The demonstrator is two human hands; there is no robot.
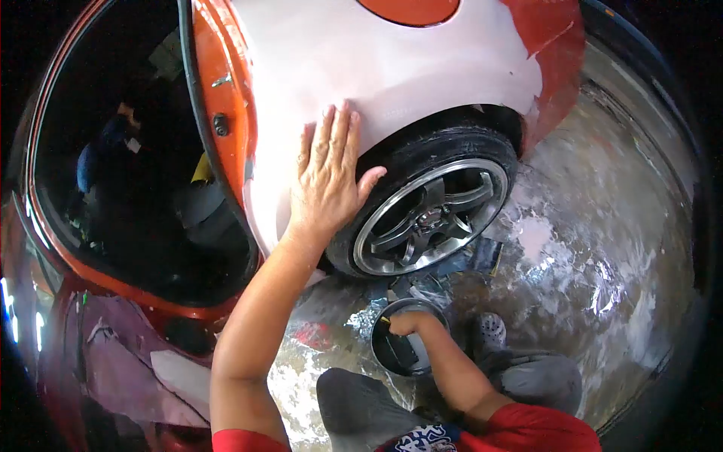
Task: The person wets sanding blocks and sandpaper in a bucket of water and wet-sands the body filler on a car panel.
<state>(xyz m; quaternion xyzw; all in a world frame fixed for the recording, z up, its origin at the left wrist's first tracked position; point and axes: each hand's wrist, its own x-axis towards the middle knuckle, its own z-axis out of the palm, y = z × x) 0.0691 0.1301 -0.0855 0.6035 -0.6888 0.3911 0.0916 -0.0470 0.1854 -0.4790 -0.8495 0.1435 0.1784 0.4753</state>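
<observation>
My left hand (328,177) lies flat with its fingers stretched on the whitish, primer-like coated rear fender (316,68) of an orange-red car, just above and left of the wheel arch. Down by the floor, my right hand (407,322) reaches into a dark round bucket (376,354). Its fingers are closed, and a small yellow bit (385,320) shows at their tips; what it belongs to is hidden. Dark liquid and a pale grey patch appear inside the bucket. Beside both hands is the black tire (343,252) with its grey spoked rim (392,241).
The car's door opening (135,188) is at left, its frame (218,83) orange. An orange fuel flap (414,7) is at the top. Dark sheets (482,256) lie under the wheel on the wet, white-streaked floor (595,241). A clog-covered foot (493,331) is near the bucket.
</observation>
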